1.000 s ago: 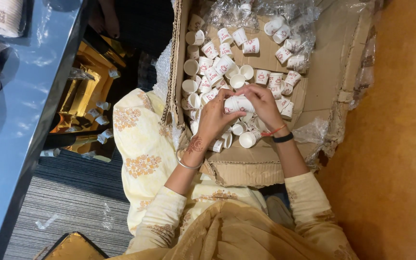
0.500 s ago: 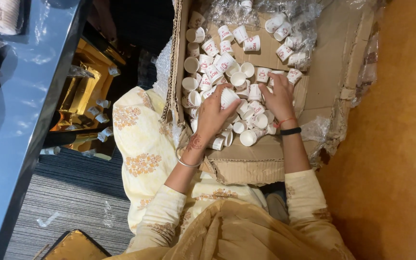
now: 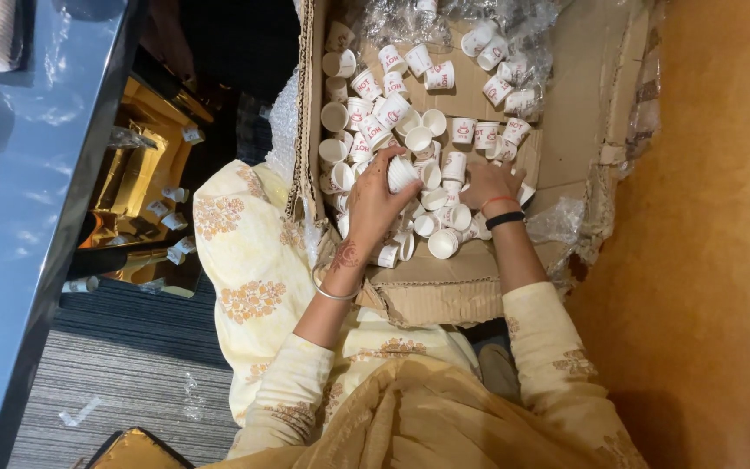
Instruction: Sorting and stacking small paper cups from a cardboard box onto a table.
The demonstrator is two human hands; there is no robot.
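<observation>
Inside torn cardboard box [image 3: 470,300]: left grip [image 3: 375,195] clamped on paper cup [image 3: 402,173]; right hand [image 3: 488,184] flat, apart.

The paper cups [image 3: 418,139] in the upper middle of the frame are white with red print. The cardboard box [image 3: 583,104] around them is plain brown. The left hand [image 3: 373,204] bears dark reddish henna patterns, with a silver bangle [image 3: 338,293] at the wrist; the right hand [image 3: 490,184] has a black band [image 3: 505,220] and a red thread. The sleeves [image 3: 557,365] are pale yellow with golden-tan floral motifs. At left, the surface [image 3: 36,217] is glossy blue, and the floor [image 3: 132,373] is grey-striped.
</observation>
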